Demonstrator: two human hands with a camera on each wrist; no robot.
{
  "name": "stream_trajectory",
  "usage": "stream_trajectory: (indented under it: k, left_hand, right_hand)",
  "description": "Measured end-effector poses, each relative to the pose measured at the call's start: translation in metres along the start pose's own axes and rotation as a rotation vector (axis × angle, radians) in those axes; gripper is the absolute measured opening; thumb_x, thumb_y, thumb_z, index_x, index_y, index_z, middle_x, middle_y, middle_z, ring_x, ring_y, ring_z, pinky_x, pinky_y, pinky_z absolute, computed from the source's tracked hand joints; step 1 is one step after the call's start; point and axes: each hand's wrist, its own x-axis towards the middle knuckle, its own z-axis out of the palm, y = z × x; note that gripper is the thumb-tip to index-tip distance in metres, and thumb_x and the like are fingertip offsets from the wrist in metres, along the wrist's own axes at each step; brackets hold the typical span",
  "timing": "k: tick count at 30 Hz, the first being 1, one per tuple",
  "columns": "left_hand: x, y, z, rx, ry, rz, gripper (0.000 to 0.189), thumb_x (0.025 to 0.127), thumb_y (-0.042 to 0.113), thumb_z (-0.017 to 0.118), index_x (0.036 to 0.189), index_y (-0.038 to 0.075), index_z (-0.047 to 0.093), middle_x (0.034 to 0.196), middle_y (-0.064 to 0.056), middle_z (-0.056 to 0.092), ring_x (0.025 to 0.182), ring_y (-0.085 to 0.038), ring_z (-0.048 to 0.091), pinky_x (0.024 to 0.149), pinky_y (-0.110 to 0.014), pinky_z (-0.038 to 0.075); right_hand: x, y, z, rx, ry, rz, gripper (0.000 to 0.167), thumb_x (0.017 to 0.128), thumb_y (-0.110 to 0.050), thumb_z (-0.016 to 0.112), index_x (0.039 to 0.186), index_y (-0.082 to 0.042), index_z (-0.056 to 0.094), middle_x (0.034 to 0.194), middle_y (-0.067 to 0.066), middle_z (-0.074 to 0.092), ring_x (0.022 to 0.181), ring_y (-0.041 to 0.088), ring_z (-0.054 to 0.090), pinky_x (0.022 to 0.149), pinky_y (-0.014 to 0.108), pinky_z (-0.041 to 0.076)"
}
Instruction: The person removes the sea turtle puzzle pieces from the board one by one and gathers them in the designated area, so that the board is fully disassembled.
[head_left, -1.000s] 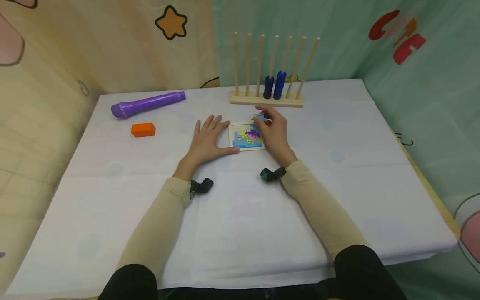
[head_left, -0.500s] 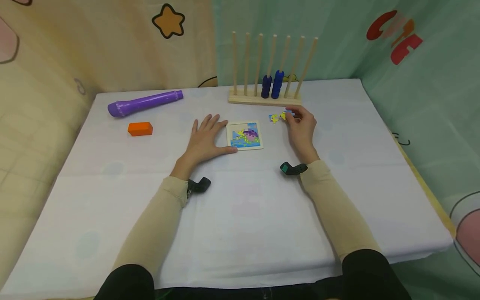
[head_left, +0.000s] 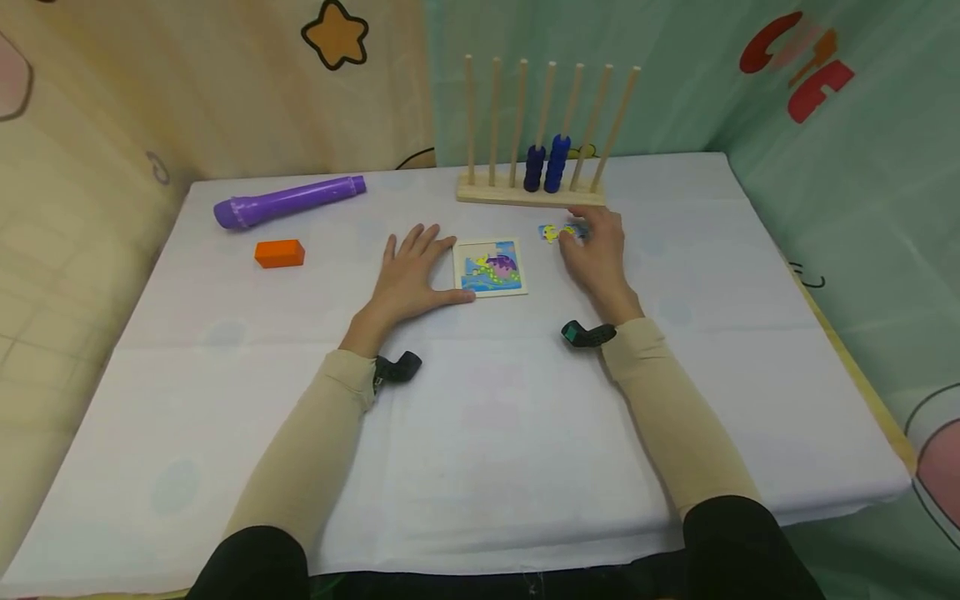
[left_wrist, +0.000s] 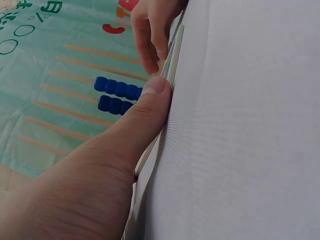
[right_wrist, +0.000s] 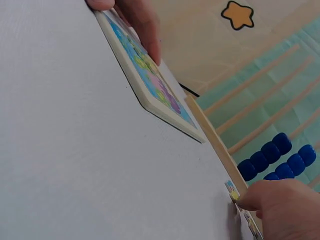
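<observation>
A small framed picture puzzle (head_left: 491, 281) lies on the table, showing a purple and yellow figure over blue, with a bare patch at its upper left. My left hand (head_left: 408, 279) spreads along its left side, thumb at the near-left corner and index finger by the far-left corner. In the left wrist view, the thumb (left_wrist: 150, 102) lies against the frame's edge. Right of the puzzle, my right hand (head_left: 600, 258) pinches at a blue-and-yellow puzzle piece (head_left: 576, 231), partly hidden by its fingers. Another puzzle piece (head_left: 549, 233) lies just left of it.
Behind the right hand stands a wooden peg rack (head_left: 480, 193) with dark blue beads (head_left: 555, 167) on two pegs. A purple toy microphone (head_left: 292, 202) and an orange block (head_left: 280, 253) lie at the left. Patterned curtains border the white-covered table (head_left: 465, 467).
My right hand has moved right from above the puzzle with a puzzle piece, down beside the other piece, then slightly left. My left hand has stayed at the frame.
</observation>
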Motion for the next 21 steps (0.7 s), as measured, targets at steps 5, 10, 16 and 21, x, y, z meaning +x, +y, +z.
stream_trajectory:
  k: [5,10,16,21]
  left_hand:
    - [-0.0013,0.0009,-0.0011,-0.006,-0.004,-0.002,0.107,0.081,0.075,0.074,0.165,0.023,0.035,0.177,-0.008,0.018,0.166,-0.031,0.003,0.131,-0.060,-0.009]
    - [-0.0019,0.0019,-0.0023,-0.006,-0.010,-0.002,0.106,0.081,0.075,0.074,0.165,0.023,0.035,0.177,-0.008,0.018,0.165,-0.031,0.004,0.131,-0.060,-0.009]
    - [-0.0024,0.0018,-0.0031,-0.009,-0.008,0.001,0.106,0.082,0.074,0.075,0.165,0.023,0.035,0.177,-0.009,0.018,0.165,-0.031,0.004,0.131,-0.060,-0.009]
    - [-0.0016,0.0025,-0.0027,-0.002,-0.014,-0.002,0.106,0.081,0.074,0.074,0.165,0.023,0.035,0.177,-0.008,0.017,0.166,-0.031,0.003,0.131,-0.061,-0.009]
  right_hand:
    - [0.0015,-0.0011,0.0013,-0.039,-0.143,-0.090,0.037,0.094,-0.009,0.071,0.130,0.000,0.071,0.144,0.019,0.062,0.140,0.039,0.046,0.122,0.053,0.033]
    - [0.0016,0.0001,0.0013,-0.045,-0.183,-0.116,0.028,0.100,-0.008,0.068,0.126,-0.001,0.073,0.145,0.021,0.059,0.141,0.041,0.045,0.122,0.056,0.032]
    - [0.0031,0.0006,0.0009,-0.025,-0.186,-0.139,0.025,0.103,-0.006,0.066,0.126,-0.003,0.075,0.142,0.022,0.059,0.139,0.042,0.047,0.120,0.059,0.032]
    - [0.0007,-0.0031,0.0050,-0.015,-0.157,-0.096,0.031,0.105,-0.010,0.062,0.134,-0.007,0.071,0.143,0.017,0.061,0.140,0.036,0.048,0.120,0.054,0.034]
